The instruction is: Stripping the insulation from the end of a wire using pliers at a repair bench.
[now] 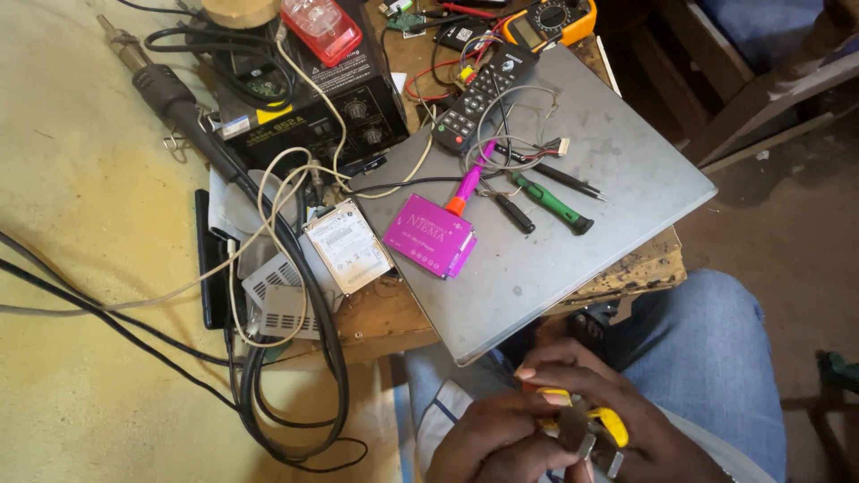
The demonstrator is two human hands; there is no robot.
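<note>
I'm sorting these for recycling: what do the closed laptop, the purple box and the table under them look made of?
Closed laptop: probably metal or metal-look plastic; matte grey lid with a dull sheen.
Purple box: seems anodised metal or glossy plastic; saturated, smooth, crisp edges.
Table: wood, unfinished; brown, with a dark-speckled, worn edge.

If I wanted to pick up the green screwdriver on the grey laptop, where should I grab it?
Probably grab the green screwdriver around its thick green handle, near the middle. It lies flat and slanted on the closed laptop, so come from above, fingers on both long sides. The black-handled tool lies close on its left, and wires crowd the tip.
</note>
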